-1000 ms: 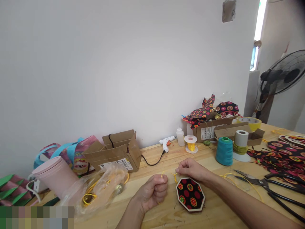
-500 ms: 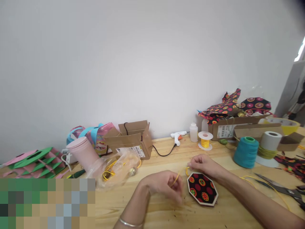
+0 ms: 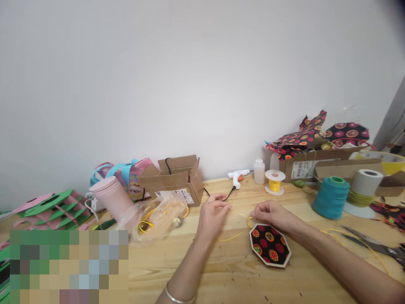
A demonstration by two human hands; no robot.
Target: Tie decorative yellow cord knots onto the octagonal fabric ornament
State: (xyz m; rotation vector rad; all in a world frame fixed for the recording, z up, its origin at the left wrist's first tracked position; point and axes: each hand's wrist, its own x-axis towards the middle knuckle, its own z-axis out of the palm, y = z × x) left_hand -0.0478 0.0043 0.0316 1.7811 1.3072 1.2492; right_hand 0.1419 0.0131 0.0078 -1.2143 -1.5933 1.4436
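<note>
An octagonal ornament (image 3: 270, 246) with a pale wooden rim and black fabric printed with red and orange flowers lies on the table. Yellow cord (image 3: 249, 221) is tied at its upper left edge. My right hand (image 3: 270, 214) pinches this cord just above the rim. Further left, my left hand (image 3: 214, 215) is raised a little off the tabletop, thumb and fingers closed on a strand that runs across from the right hand. A loose cord tail curves below the left hand. Exactly how the strand sits between the left fingertips is blurred.
Scissors (image 3: 376, 245) lie at the right, near a teal thread cone (image 3: 331, 198). Behind my hands are a white glue gun (image 3: 236, 178), a bottle (image 3: 259, 172) and a yellow cord spool (image 3: 274, 185). A cardboard box (image 3: 174, 185), plastic bag (image 3: 158, 232) and pink canister (image 3: 112, 198) stand left.
My left hand has moved up and away from the ornament, drawing the yellow strand leftward. The right hand keeps its pinch beside the ornament's upper edge. The view has shifted slightly.
</note>
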